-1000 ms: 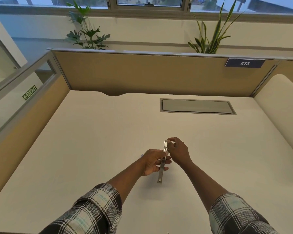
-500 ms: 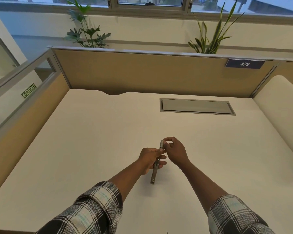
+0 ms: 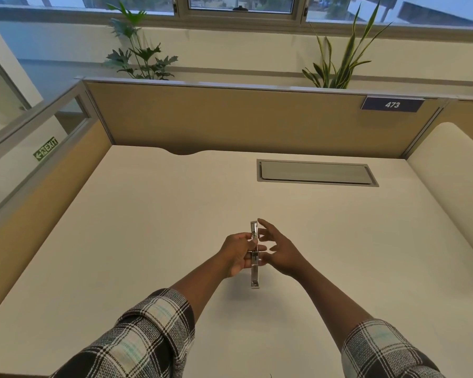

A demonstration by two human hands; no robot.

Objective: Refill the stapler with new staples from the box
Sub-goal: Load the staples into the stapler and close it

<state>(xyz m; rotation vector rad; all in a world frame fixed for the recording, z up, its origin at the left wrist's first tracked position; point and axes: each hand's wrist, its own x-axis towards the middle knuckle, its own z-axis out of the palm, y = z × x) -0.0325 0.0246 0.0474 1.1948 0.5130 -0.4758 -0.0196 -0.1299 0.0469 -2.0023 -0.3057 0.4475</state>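
A slim silver metal stapler hangs above the white desk, lengthwise away from me. My left hand grips it around its middle. My right hand is just to the right of it, fingers spread, fingertips near the stapler's far end; whether they touch it is unclear. No staple box shows in this view.
A grey cable hatch is set into the desk at the back right. Tan partition walls close the back and left, a rounded white panel the right. Two plants stand behind the partition.
My right hand has let go of the stapler's far end and spread its fingers. The stapler has turned from tilted to nearly straight, still held by my left hand.
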